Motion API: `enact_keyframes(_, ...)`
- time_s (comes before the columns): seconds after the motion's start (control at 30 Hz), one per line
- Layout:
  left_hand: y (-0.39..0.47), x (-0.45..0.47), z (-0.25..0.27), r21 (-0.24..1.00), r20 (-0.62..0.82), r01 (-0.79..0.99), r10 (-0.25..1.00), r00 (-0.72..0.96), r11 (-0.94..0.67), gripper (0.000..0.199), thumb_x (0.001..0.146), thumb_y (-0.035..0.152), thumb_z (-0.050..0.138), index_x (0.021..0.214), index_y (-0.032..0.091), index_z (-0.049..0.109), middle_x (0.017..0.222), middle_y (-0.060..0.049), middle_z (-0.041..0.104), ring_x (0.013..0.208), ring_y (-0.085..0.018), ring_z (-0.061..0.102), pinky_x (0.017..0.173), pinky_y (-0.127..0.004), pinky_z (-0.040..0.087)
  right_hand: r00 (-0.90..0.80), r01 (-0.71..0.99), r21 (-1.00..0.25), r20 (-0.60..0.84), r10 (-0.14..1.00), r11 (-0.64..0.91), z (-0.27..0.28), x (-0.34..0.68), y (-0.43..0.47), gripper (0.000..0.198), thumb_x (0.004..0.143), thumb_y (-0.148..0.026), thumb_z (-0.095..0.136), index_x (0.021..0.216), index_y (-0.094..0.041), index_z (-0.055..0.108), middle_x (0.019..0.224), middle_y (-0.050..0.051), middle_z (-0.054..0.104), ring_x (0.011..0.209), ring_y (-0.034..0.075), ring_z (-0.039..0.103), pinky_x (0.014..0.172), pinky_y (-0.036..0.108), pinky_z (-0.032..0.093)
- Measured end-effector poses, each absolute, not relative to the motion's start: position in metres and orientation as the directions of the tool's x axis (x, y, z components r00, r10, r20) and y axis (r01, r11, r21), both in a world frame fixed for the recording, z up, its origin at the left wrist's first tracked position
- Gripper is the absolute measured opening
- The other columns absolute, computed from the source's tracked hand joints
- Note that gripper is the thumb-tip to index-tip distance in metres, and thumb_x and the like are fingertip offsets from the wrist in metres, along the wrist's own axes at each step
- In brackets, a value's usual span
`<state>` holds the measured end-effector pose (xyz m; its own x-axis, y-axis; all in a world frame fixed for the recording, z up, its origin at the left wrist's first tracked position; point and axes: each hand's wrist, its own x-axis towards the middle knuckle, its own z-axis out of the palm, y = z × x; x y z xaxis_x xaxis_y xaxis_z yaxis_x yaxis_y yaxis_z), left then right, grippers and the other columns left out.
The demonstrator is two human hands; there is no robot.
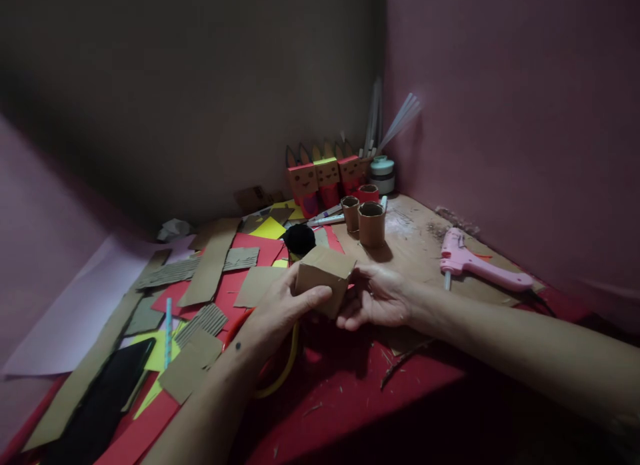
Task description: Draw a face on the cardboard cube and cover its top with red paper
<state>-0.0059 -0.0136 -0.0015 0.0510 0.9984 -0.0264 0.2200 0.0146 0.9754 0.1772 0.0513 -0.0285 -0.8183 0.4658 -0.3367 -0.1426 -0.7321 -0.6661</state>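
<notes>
A small cardboard box (319, 280) is held up over the near part of the red table surface (350, 391), at the middle of the view. The left hand (280, 301) has it clasped, thumb laid across the near face and the other fingers hidden behind or beneath. The right hand (375, 298) is turned partly palm up at the box's right side, its fingers loosely curled and half open against the lower edge; whether they grip or merely touch, I cannot tell. The box is plain brown, tilted, with a flat top face and creased edges. Under the left wrist show a red loop and a yellow loop (290, 365). Just beyond the box sit a black round bundle (299, 239) and, to its right, two upright brown cardboard tubes (371, 228), with a red tube (369, 192) behind them. Farther back stand three box-headed figures (303, 179) with drawn faces and pointed ears, beside a teal-lidded jar (383, 175). A pink glue gun (463, 259) lies at the right; cardboard pieces (213, 258) and coloured paper spread across the left.
</notes>
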Motion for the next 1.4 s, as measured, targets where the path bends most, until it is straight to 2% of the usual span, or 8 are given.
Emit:
enact_keyframes(0.2, -0.014, -0.005, -0.001, 0.977, -0.061, 0.206, 0.997, 0.042, 0.051, 0.047, 0.075, 0.061, 0.077, 0.095, 0.018, 0.071, 0.078, -0.007, 0.074, 0.063, -0.021, 0.064, 0.055, -0.031, 0.050, -0.851, -0.058, -0.635, -0.371, 0.371, -0.770, -0.030, 0.179, 0.054, 0.050, 0.108, -0.034, 0.018, 0.120, -0.008, 0.059, 0.065, 0.010, 0.070, 0.053, 0.022, 0.071, 0.044, 0.027, 0.057)
enact_keyframes(0.47, -0.016, -0.004, 0.000, 0.982, -0.101, 0.162, 0.995, 0.026, 0.095, 0.044, 0.075, 0.060, 0.077, 0.090, 0.019, 0.072, 0.072, -0.006, 0.071, 0.056, -0.019, 0.061, 0.050, -0.030, 0.045, -0.873, -0.023, -0.622, -0.369, 0.319, -0.783, -0.034, 0.182, 0.055, 0.051, 0.108, -0.032, 0.016, 0.128, -0.006, 0.056, 0.071, 0.013, 0.071, 0.057, 0.022, 0.072, 0.048, 0.028, 0.058)
enact_keyframes(0.83, -0.009, -0.011, -0.005, 0.995, -0.054, 0.090, 0.990, 0.133, 0.042, 0.029, 0.074, 0.032, 0.079, 0.100, 0.021, 0.073, 0.071, -0.003, 0.069, 0.052, -0.016, 0.056, 0.050, -0.029, 0.043, -0.840, -0.319, -0.546, -0.216, 0.498, -0.774, -0.022, 0.180, 0.044, 0.052, 0.101, -0.048, 0.027, 0.120, -0.015, 0.062, 0.098, 0.016, 0.073, 0.094, 0.029, 0.070, 0.093, 0.057, 0.052)
enact_keyframes(0.93, -0.009, -0.011, -0.005, 0.997, -0.050, 0.068, 0.984, 0.169, 0.039, 0.045, 0.069, 0.024, 0.082, 0.113, 0.024, 0.072, 0.090, -0.005, 0.073, 0.068, -0.020, 0.064, 0.057, -0.031, 0.048, -0.787, -0.390, -0.551, -0.217, 0.578, -0.738, -0.023, 0.179, 0.045, 0.044, 0.097, -0.046, 0.041, 0.120, -0.015, 0.062, 0.098, 0.016, 0.073, 0.099, 0.031, 0.068, 0.093, 0.058, 0.052)
enact_keyframes(1.0, -0.009, -0.010, -0.005, 0.999, -0.034, 0.022, 0.974, 0.223, 0.030, 0.062, 0.064, 0.019, 0.085, 0.123, 0.026, 0.068, 0.112, -0.008, 0.073, 0.094, -0.027, 0.069, 0.076, -0.036, 0.055, -0.726, -0.440, -0.601, -0.200, 0.658, -0.668, -0.026, 0.179, 0.045, 0.041, 0.090, -0.044, 0.057, 0.120, -0.016, 0.061, 0.095, 0.013, 0.074, 0.097, 0.030, 0.068, 0.091, 0.055, 0.054)
enact_keyframes(1.13, -0.008, -0.012, -0.008, 0.998, -0.007, -0.053, 0.957, 0.289, 0.023, 0.069, 0.068, 0.027, 0.085, 0.133, 0.024, 0.062, 0.137, -0.013, 0.065, 0.129, -0.037, 0.058, 0.103, -0.047, 0.048, -0.585, -0.478, -0.764, -0.091, 0.806, -0.433, -0.029, 0.178, 0.043, 0.046, 0.079, -0.046, 0.077, 0.112, -0.017, 0.064, 0.086, 0.008, 0.073, 0.087, 0.026, 0.069, 0.081, 0.044, 0.057)
enact_keyframes(1.27, -0.005, -0.012, -0.012, 0.997, 0.069, 0.026, 0.987, 0.148, -0.074, 0.085, 0.067, 0.027, 0.087, 0.144, 0.026, 0.051, 0.139, -0.014, 0.061, 0.132, -0.039, 0.055, 0.105, -0.050, 0.047, -0.530, -0.421, -0.865, -0.009, 0.848, -0.273, -0.029, 0.177, 0.039, 0.045, 0.074, -0.050, 0.081, 0.102, -0.018, 0.064, 0.077, 0.003, 0.069, 0.071, 0.019, 0.065, 0.065, 0.031, 0.053)
enact_keyframes(1.4, -0.005, -0.006, -0.018, 0.931, 0.205, 0.305, 0.979, 0.017, -0.200, 0.104, 0.054, 0.024, 0.094, 0.146, 0.027, 0.045, 0.140, -0.014, 0.058, 0.129, -0.040, 0.054, 0.110, -0.058, 0.041, -0.467, -0.420, -0.878, -0.010, 0.884, -0.231, -0.031, 0.174, 0.035, 0.050, 0.070, -0.048, 0.087, 0.102, -0.020, 0.061, 0.089, 0.002, 0.068, 0.071, 0.015, 0.063, 0.064, 0.029, 0.051)
